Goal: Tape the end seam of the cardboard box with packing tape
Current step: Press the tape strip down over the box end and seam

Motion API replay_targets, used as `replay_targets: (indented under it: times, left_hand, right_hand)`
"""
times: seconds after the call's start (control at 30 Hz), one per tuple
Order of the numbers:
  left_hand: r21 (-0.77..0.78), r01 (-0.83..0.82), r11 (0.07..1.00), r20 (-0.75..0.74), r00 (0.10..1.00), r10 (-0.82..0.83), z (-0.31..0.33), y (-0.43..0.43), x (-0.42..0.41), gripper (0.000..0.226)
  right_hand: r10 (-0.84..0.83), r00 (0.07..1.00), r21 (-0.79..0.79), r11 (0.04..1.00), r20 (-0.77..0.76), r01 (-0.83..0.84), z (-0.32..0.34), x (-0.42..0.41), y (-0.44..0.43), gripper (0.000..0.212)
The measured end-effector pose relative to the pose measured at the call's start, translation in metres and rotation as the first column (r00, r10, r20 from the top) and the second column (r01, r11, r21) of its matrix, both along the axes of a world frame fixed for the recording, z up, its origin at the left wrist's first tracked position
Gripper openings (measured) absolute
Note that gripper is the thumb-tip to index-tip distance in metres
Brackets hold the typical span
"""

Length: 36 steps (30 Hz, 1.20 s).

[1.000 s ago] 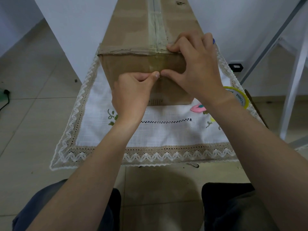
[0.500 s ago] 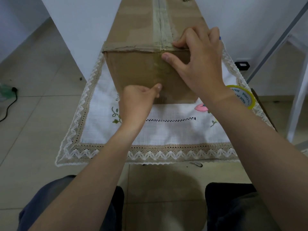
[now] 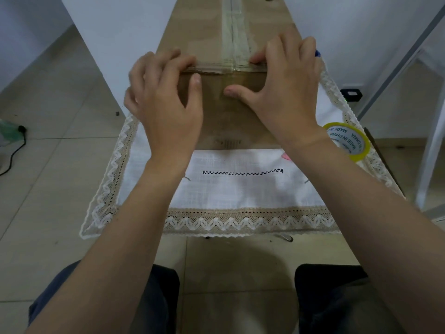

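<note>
Cardboard box [image 3: 231, 112] end-on at the near edge of the cloth-covered surface [image 3: 240, 189], so the taped end seam [image 3: 231, 67] faces the sitter. Left hand [image 3: 166, 102] and right hand [image 3: 284, 92] flat over the top edge, fingers [image 3: 289, 49] spread and gripping nothing, thumbs on the end face, probably smoothing clear tape, hard to see. Tape roll [image 3: 346, 141] parked just right, within reach.

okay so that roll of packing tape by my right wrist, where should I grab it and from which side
Pinch the yellow-edged rim of the tape roll from above right. It leans tilted on the lace-edged cloth, open core facing up, and your right hand blocks its left.
</note>
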<state>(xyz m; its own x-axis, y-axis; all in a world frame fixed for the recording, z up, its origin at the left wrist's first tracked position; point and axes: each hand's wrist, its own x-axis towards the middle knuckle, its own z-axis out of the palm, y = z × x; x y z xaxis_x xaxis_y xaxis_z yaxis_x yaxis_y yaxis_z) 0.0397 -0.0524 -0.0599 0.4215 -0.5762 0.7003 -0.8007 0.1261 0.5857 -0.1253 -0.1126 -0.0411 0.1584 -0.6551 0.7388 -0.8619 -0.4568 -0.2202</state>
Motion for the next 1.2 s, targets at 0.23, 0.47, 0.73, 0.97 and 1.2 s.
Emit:
replay_targets:
  times: [0.23,0.47,0.73,0.97,1.2]
  left_hand:
    - [0.029,0.066,0.997,-0.024,0.998,-0.065,-0.007,-0.003,-0.001,0.036]
    - [-0.019,0.072,0.997,-0.016,0.997,-0.073,-0.011,-0.007,-0.001,0.036]
    - [-0.003,0.036,0.999,0.086,0.996,-0.036,-0.013,-0.005,0.001,0.039]
    - [0.047,0.044,0.998,0.19,0.98,-0.052,0.009,-0.01,0.0,0.032]
    - [0.132,0.18,0.975,0.207,0.957,-0.204,0.03,-0.031,0.003,0.037]
  right_hand:
    - [-0.043,0.99,-0.023,0.999,-0.132,0.041,-0.011,0.0,0.004,0.088]
    - [-0.042,0.999,-0.019,0.999,0.022,0.042,-0.007,0.004,0.005,0.075]
    - [-0.098,0.989,-0.035,0.995,-0.108,0.095,-0.008,0.006,0.003,0.088]
    - [0.108,0.994,0.027,0.994,-0.001,-0.108,0.006,-0.015,0.0,0.057]
    - [0.032,0.995,0.051,0.998,0.096,-0.037,0.012,-0.016,-0.01,0.049]
